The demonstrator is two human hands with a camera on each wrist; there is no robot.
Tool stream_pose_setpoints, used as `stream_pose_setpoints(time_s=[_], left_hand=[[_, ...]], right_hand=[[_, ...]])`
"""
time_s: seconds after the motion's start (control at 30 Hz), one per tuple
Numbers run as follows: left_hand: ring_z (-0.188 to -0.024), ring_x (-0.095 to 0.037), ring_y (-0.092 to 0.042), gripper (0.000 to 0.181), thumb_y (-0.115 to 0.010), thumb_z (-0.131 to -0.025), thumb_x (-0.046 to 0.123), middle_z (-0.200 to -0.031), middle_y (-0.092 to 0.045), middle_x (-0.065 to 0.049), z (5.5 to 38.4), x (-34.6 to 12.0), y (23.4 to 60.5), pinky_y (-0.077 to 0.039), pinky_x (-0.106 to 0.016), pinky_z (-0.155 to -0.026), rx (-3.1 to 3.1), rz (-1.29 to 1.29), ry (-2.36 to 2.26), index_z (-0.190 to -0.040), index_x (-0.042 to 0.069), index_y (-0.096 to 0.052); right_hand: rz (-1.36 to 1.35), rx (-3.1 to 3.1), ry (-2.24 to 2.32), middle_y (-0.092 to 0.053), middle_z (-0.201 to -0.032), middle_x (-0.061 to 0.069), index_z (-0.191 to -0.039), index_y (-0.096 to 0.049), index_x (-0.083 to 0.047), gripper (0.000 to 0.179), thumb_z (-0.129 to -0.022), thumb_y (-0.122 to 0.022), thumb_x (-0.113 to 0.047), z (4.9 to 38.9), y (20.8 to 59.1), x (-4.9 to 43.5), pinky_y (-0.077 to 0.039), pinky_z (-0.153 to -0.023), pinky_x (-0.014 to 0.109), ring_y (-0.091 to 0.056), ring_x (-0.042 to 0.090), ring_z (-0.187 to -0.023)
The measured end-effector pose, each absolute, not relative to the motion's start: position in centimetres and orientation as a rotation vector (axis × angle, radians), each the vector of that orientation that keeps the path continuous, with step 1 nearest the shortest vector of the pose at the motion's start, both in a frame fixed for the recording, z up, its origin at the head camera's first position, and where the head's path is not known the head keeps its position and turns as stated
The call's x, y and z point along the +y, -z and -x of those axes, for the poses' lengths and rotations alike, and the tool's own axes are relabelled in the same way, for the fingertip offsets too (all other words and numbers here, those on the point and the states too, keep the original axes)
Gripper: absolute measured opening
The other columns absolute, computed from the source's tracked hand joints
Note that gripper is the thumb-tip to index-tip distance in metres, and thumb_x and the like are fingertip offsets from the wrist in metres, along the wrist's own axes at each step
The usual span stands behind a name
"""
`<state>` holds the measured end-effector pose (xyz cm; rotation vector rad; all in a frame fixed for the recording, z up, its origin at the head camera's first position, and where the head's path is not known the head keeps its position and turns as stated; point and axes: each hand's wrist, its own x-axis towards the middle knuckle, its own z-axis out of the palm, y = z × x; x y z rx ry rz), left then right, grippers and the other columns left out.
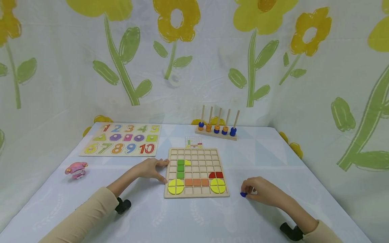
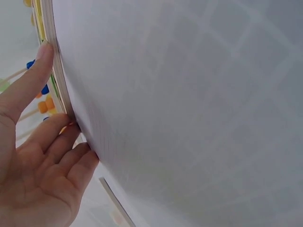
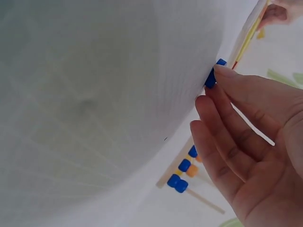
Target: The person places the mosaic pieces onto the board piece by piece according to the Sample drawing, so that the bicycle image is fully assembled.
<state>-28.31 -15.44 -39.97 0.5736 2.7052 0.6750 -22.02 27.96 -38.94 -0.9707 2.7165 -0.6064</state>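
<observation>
A wooden grid board (image 1: 196, 172) lies on the table with green, yellow, orange and red flat pieces set in its squares. My left hand (image 1: 151, 168) is at the board's left side, thumb and fingers spread apart and touching its edge; the left wrist view shows the thumb (image 2: 35, 78) against the wooden rim. To the right of the board, my right hand (image 1: 261, 191) pinches a small blue piece (image 1: 243, 194) between thumb and fingers, low over the table. In the right wrist view the blue piece (image 3: 216, 74) shows at the fingertips.
A small pattern card (image 1: 193, 142) lies behind the board. At the back stands a peg stand (image 1: 216, 134) with blue and orange beads. A number and shape puzzle (image 1: 121, 139) is at the back left, with a pink toy figure (image 1: 76, 169) in front of it.
</observation>
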Motion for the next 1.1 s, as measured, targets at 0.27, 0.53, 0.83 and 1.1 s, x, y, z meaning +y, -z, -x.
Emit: stream_pose_setpoints(time_s=[0.27, 0.53, 0.83, 1.1], left_hand=[[-0.138, -0.037, -0.032, 0.087, -0.086, -0.070, 0.037, -0.148, -0.039, -0.018, 28.2, -15.3, 39.9, -0.028, -0.056, -0.109, 2.704, -0.547, -0.681, -0.142, 0.008, -0.047], [-0.138, -0.036, -0.034, 0.087, -0.086, -0.070, 0.036, -0.147, -0.039, -0.017, 28.3, -15.2, 40.0, -0.028, -0.055, -0.109, 2.706, -0.558, -0.676, -0.142, 0.008, -0.047], [-0.138, -0.036, -0.034, 0.087, -0.086, -0.070, 0.035, -0.147, -0.040, -0.017, 28.2, -15.2, 39.9, -0.029, -0.055, -0.109, 2.704, -0.555, -0.683, -0.142, 0.007, -0.047], [-0.138, -0.036, -0.034, 0.086, -0.086, -0.070, 0.034, -0.147, -0.040, -0.017, 28.2, -15.3, 39.9, -0.029, -0.055, -0.109, 2.708, -0.563, -0.683, -0.142, 0.007, -0.047]], right_hand=[[0.950, 2.721, 0.590, -0.063, -0.082, -0.012, -0.090, -0.068, -0.013, 0.016, -0.081, -0.074, -0.002, 21.9, 38.9, 27.7, -0.052, -0.064, 0.022, -0.055, 0.001, -0.072], [0.940, 2.724, 0.588, -0.062, -0.080, -0.013, -0.089, -0.067, -0.013, 0.016, -0.080, -0.076, -0.004, 21.7, 38.9, 27.5, -0.052, -0.064, 0.023, -0.054, 0.002, -0.071], [0.946, 2.740, 0.577, -0.062, -0.080, -0.013, -0.087, -0.068, -0.014, 0.014, -0.081, -0.075, -0.004, 21.7, 38.8, 27.1, -0.053, -0.064, 0.022, -0.054, 0.001, -0.071], [1.049, 2.784, 0.604, -0.064, -0.085, -0.012, -0.088, -0.067, -0.015, 0.016, -0.081, -0.075, -0.004, 22.2, 38.6, 26.7, -0.054, -0.065, 0.022, -0.057, 0.001, -0.074]])
